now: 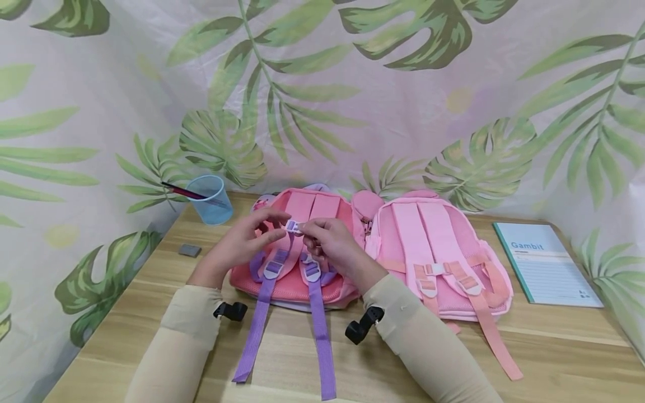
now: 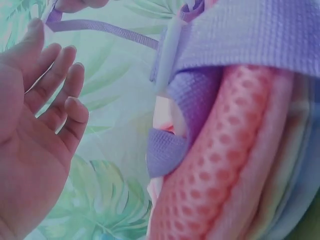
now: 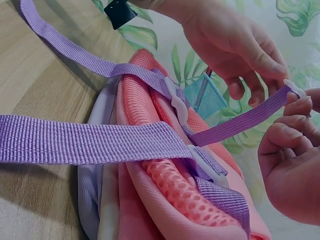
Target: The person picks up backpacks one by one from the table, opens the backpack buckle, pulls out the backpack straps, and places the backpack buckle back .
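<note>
A small white buckle [image 1: 292,226] on a thin purple strap [image 3: 245,120] is raised above a coral-pink backpack [image 1: 297,288] lying with its shoulder straps up. My left hand [image 1: 244,242] pinches one end of the buckle between thumb and index finger, its other fingers loosely spread in the left wrist view. From the opposite side my right hand [image 1: 336,240] pinches the buckle, its remaining fingers curled in. The strap runs taut down to the backpack's left shoulder strap in the right wrist view. Two wide purple straps [image 1: 322,352] hang toward the front edge.
A light pink backpack [image 1: 420,224] lies to the right, its white chest buckle [image 1: 437,269] joined between orange straps. Beyond it lies a Gambit notebook [image 1: 549,268]. At the back left stands a blue mesh cup [image 1: 210,204] with pens; a grey eraser-like block [image 1: 190,250] lies nearby.
</note>
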Motion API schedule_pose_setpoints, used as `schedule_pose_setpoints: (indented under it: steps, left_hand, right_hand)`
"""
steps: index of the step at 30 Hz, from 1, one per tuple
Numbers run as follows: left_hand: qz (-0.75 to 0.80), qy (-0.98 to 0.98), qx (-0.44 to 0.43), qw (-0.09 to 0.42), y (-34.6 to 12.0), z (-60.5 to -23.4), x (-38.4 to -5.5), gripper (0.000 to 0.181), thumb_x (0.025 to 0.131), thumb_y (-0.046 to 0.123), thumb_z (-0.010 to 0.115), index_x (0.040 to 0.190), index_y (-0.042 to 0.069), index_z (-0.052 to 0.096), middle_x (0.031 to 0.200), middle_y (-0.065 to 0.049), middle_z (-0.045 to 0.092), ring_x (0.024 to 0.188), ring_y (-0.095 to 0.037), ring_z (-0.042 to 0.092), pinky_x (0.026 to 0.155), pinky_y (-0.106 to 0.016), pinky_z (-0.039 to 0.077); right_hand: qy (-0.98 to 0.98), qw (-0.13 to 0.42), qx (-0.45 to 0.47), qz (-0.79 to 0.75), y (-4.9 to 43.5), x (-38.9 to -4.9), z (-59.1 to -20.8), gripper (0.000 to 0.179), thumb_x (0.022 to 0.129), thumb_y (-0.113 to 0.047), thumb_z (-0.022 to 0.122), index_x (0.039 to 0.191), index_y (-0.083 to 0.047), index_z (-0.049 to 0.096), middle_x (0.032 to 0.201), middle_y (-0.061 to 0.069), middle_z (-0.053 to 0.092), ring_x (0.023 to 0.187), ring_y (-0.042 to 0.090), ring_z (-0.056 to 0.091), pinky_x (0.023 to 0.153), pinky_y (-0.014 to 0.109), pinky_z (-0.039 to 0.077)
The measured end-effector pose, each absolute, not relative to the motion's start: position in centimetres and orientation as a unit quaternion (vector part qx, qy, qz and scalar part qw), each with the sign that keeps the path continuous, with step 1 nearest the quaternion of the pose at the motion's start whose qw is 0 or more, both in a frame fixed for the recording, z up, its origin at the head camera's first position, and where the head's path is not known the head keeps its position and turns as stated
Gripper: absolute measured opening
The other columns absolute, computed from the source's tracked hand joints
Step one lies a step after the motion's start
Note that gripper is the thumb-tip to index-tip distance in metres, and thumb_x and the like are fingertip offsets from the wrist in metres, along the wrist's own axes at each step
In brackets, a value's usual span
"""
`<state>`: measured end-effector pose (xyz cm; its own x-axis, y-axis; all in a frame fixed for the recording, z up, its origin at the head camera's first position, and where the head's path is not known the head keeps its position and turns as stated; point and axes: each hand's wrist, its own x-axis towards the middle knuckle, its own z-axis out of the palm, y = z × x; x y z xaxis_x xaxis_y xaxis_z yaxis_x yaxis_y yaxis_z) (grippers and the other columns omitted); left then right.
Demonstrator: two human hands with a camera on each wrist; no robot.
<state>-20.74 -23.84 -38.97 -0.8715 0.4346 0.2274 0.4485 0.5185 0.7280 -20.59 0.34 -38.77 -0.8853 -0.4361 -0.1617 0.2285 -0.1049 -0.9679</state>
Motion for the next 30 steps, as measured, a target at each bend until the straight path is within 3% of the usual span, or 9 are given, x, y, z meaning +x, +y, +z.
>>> schedule_pose_setpoints:
  steps: [5, 11, 17, 24, 30]
  left_hand:
    - [-0.422, -0.861, -0.280, 0.027, -23.6, -38.8, -20.8, 0.020, 0.104, 0.010, 0.072, 0.124, 0.012, 0.073, 0.113, -0.003, 0.071, 0.102, -0.018, 0.058, 0.086, -0.028, 0.049]
    - [-0.446, -0.849, -0.279, 0.044, -23.7, -39.0, -20.6, 0.019, 0.102, 0.008, 0.073, 0.120, 0.012, 0.075, 0.113, -0.003, 0.070, 0.093, -0.018, 0.056, 0.078, -0.027, 0.046]
    - [-0.456, -0.844, -0.278, 0.046, -23.8, -39.3, -20.7, 0.019, 0.102, 0.010, 0.074, 0.121, 0.013, 0.075, 0.114, -0.001, 0.070, 0.089, -0.019, 0.056, 0.076, -0.029, 0.046]
    - [-0.465, -0.833, -0.295, 0.051, -23.8, -39.8, -21.1, 0.019, 0.102, 0.004, 0.072, 0.119, 0.012, 0.076, 0.112, -0.003, 0.072, 0.089, -0.015, 0.056, 0.077, -0.028, 0.046]
    - [-0.463, -0.836, -0.293, 0.047, -23.7, -39.7, -21.0, 0.018, 0.101, 0.005, 0.073, 0.118, 0.010, 0.076, 0.112, -0.004, 0.072, 0.091, -0.015, 0.057, 0.079, -0.028, 0.046]
  right_hand:
    - [0.626, 0.231, -0.093, -0.739, 0.5, -20.6, -39.1, 0.025, 0.112, -0.021, 0.058, 0.106, 0.001, 0.069, 0.067, -0.002, 0.056, 0.052, 0.009, 0.045, 0.047, 0.023, 0.035]
    - [0.619, 0.250, -0.095, -0.739, 1.0, -20.5, -39.9, 0.036, 0.113, -0.020, 0.054, 0.120, 0.013, 0.064, 0.070, -0.002, 0.062, 0.050, 0.010, 0.047, 0.046, 0.025, 0.036]
    - [0.626, 0.247, -0.088, -0.734, 1.0, -20.6, -40.2, 0.020, 0.110, -0.014, 0.059, 0.108, 0.004, 0.068, 0.072, -0.002, 0.060, 0.054, 0.010, 0.049, 0.048, 0.024, 0.039]
    - [0.635, 0.243, -0.075, -0.730, 0.7, -20.6, -40.1, 0.018, 0.110, -0.017, 0.060, 0.098, -0.005, 0.068, 0.071, -0.001, 0.058, 0.054, 0.010, 0.046, 0.048, 0.025, 0.036]
    - [0.639, 0.243, -0.077, -0.726, 0.5, -20.6, -39.9, 0.018, 0.110, -0.018, 0.060, 0.101, -0.004, 0.068, 0.071, -0.003, 0.058, 0.053, 0.009, 0.046, 0.047, 0.026, 0.032]
